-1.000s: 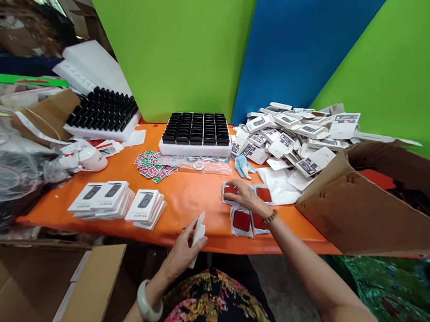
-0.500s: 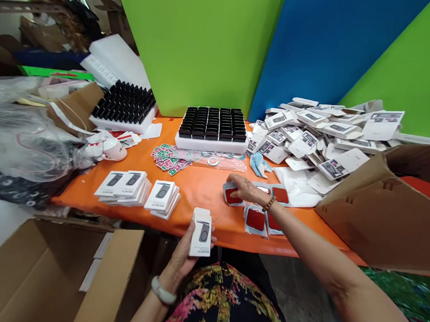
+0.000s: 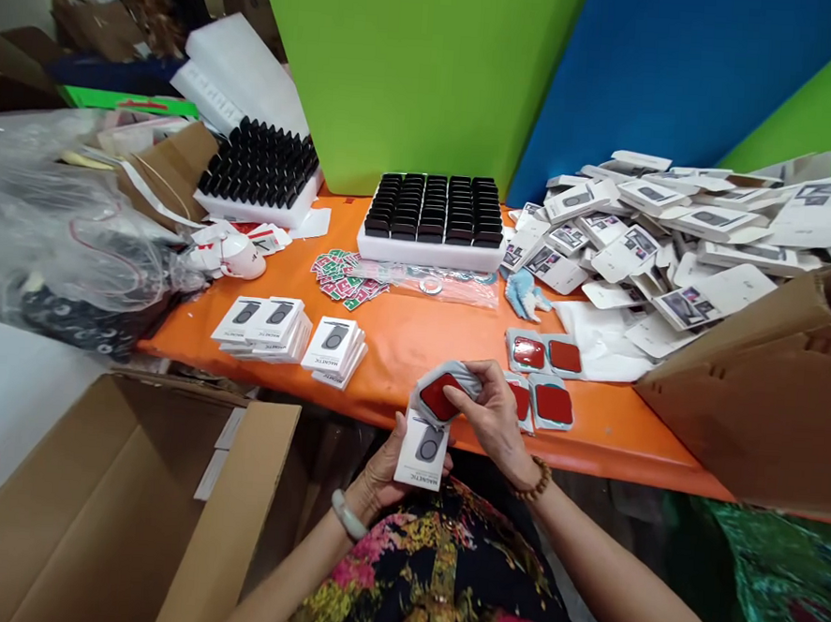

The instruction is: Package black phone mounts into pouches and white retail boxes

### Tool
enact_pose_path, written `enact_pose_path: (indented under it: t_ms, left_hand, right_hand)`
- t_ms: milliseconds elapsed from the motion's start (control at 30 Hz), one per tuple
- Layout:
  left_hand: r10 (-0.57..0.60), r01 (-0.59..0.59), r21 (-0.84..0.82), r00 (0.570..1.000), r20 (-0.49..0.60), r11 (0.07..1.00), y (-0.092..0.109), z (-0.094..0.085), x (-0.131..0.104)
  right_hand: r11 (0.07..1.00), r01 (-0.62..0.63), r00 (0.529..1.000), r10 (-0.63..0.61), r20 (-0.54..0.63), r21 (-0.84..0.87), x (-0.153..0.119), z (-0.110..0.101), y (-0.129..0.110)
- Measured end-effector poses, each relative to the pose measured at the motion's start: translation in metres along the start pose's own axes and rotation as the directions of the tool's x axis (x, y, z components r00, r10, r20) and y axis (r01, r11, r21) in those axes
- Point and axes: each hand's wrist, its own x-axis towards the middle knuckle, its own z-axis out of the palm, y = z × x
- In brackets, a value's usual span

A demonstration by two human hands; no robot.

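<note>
My left hand [image 3: 383,467] grips a small white box [image 3: 422,454] printed with a dark round device, near the table's front edge. Pinched in my right hand [image 3: 492,414] is a grey-wrapped packet with a red square face [image 3: 439,395], held over the box's upper end and overlapping it. Whether the packet enters the box cannot be made out. To the right lie several similar red packets [image 3: 553,403] on the orange table [image 3: 414,339]. Stacks of white boxes [image 3: 332,340] stand to the left.
Behind are foam trays of black pieces [image 3: 429,253], stickers [image 3: 351,279] and a blue cloth [image 3: 524,294]. White boxes [image 3: 626,254] are heaped at the right beside a cardboard box [image 3: 748,397]. An open carton [image 3: 122,509] stands at lower left, plastic bags [image 3: 61,224] above it.
My right hand has lifted a red packet off the table and brought it left and nearer, to the box in my left hand. The whole view has shifted slightly.
</note>
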Motion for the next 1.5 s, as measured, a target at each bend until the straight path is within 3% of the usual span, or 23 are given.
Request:
enact_pose_path:
  t_ms: [133, 267, 400, 533, 600, 667, 767, 900, 1033, 1167, 1233, 1333, 1400, 1500]
  left_hand:
    - [-0.024, 0.016, 0.077, 0.995, 0.097, 0.997, -0.002, -0.004, -0.004]
    - [-0.081, 0.058, 0.135, 0.982, 0.171, 0.989, -0.005, -0.004, -0.004]
    - [-0.082, 0.07, 0.093, 0.987, 0.135, 0.993, -0.009, 0.001, -0.001]
    - [-0.059, 0.053, 0.098, 0.997, 0.057, 0.994, -0.01, 0.01, 0.001]
    - [-0.063, 0.056, 0.125, 0.997, 0.052, 0.991, -0.01, 0.013, 0.0]
    - [-0.074, 0.062, 0.164, 0.995, 0.067, 0.984, -0.009, 0.014, -0.002]
    - [-0.078, 0.058, 0.216, 0.993, 0.085, 0.975, -0.01, 0.013, -0.005]
    - [-0.111, 0.085, 0.25, 0.99, 0.092, 0.964, -0.014, 0.008, -0.007]
    - [-0.069, 0.043, 0.292, 0.994, 0.081, 0.955, -0.019, 0.003, -0.005]
    - [-0.037, 0.015, 0.353, 0.998, 0.056, 0.935, -0.019, -0.001, -0.003]
    - [0.1, -0.079, 0.394, 0.995, -0.032, 0.916, -0.016, -0.001, -0.003]
    - [0.356, -0.241, 0.473, 0.919, -0.169, 0.847, -0.01, 0.002, -0.009]
    - [0.421, -0.27, 0.527, 0.887, -0.19, 0.806, -0.007, 0.005, -0.014]
    - [0.421, -0.261, 0.55, 0.888, -0.185, 0.793, -0.005, 0.006, -0.021]
  right_hand:
    - [0.999, 0.025, 1.0, -0.025, -0.012, -0.024, 0.005, -0.015, 0.008]
    - [0.99, 0.072, 0.996, -0.065, 0.055, -0.122, 0.006, -0.026, 0.007]
    - [0.931, 0.198, 0.966, -0.132, 0.222, -0.307, -0.008, -0.029, -0.008]
    - [0.861, 0.334, 0.912, -0.191, 0.364, -0.385, -0.021, -0.025, -0.018]
    - [0.882, 0.259, 0.937, -0.131, 0.322, -0.394, -0.019, -0.027, -0.015]
    - [0.929, 0.108, 0.959, -0.003, 0.285, -0.354, -0.012, -0.031, -0.01]
    - [0.956, -0.019, 0.924, 0.128, 0.36, -0.292, -0.005, -0.039, -0.006]
    - [0.91, 0.083, 0.891, 0.115, 0.439, -0.406, -0.017, -0.039, -0.012]
    - [0.841, 0.255, 0.833, 0.06, 0.55, -0.477, -0.044, -0.034, -0.012]
    - [0.837, 0.266, 0.807, 0.078, 0.585, -0.479, -0.054, -0.035, -0.002]
    - [0.847, 0.241, 0.817, 0.087, 0.57, -0.474, -0.054, -0.037, 0.002]
    - [0.893, 0.207, 0.857, 0.033, 0.515, -0.401, -0.052, -0.038, 0.003]
    - [0.908, 0.205, 0.901, -0.03, 0.433, -0.365, -0.052, -0.036, 0.002]
    - [0.897, 0.154, 0.97, -0.057, 0.238, -0.413, -0.057, -0.032, 0.005]
